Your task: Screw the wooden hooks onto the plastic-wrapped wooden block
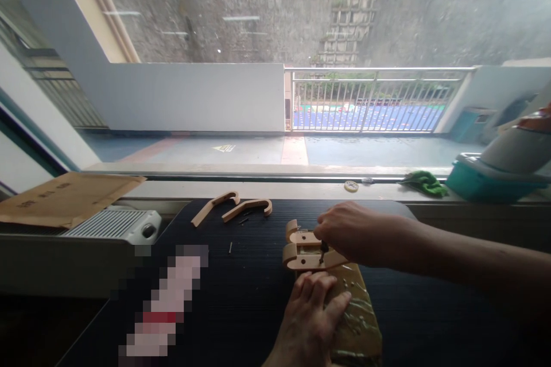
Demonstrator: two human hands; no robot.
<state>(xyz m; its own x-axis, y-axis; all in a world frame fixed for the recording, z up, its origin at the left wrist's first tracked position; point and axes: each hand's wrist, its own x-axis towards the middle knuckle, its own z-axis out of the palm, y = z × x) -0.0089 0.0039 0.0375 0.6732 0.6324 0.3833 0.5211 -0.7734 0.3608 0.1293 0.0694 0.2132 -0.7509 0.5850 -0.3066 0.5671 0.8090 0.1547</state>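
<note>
Right fingers (321,225) clamp my tool (324,246) at a hook (306,262) on the block (358,321), where my left fingers (317,288) rest, thumb (341,301) apart.

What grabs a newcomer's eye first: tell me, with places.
Likely the bright window filling the upper half. Below, right of centre, the right hand works over pale wooden hooks, with the left hand close by. A green cloth lies on the sill at right.
</note>
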